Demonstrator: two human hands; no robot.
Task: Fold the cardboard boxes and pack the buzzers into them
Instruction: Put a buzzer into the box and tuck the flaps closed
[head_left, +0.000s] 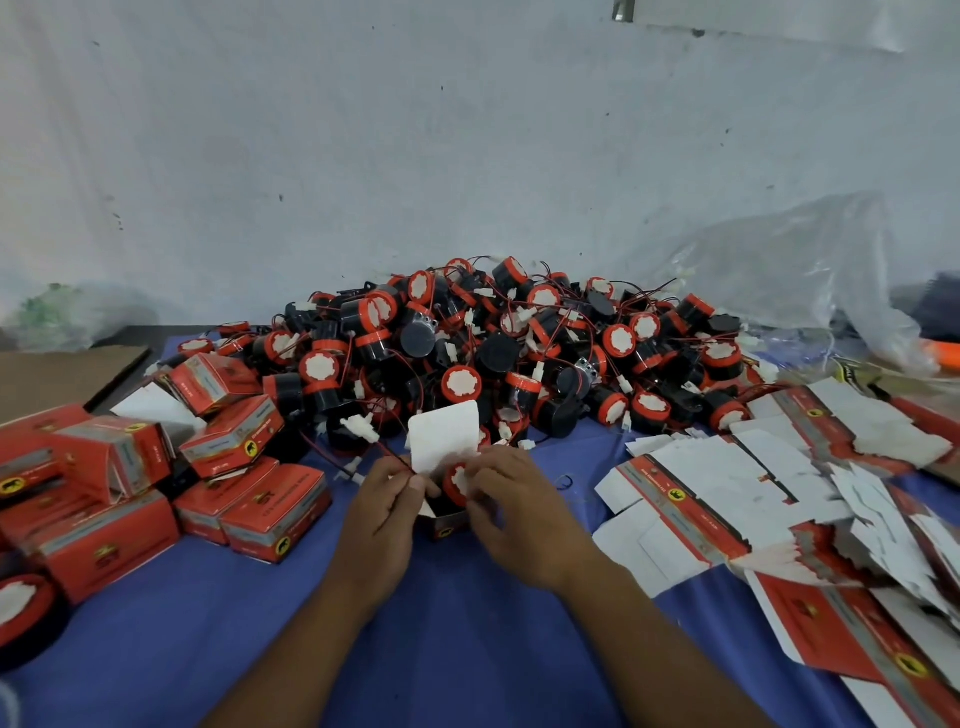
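A small red box (448, 524) stands open on the blue cloth at the centre, its white lid flap (442, 435) raised. A black buzzer with a red rim and white face (457, 484) sits half inside it. My left hand (387, 512) holds the box's left side and pinches the buzzer's thin red wire (396, 457). My right hand (511, 506) grips the buzzer and the box's right side. Behind lies a big heap of loose buzzers (493, 348).
Several folded red boxes (156, 483) are piled at the left. Flat unfolded box blanks (779, 499) are spread at the right. A clear plastic bag (789, 280) lies at the back right. A brown cardboard sheet (62, 374) lies at the far left. The blue cloth (467, 649) covers the table.
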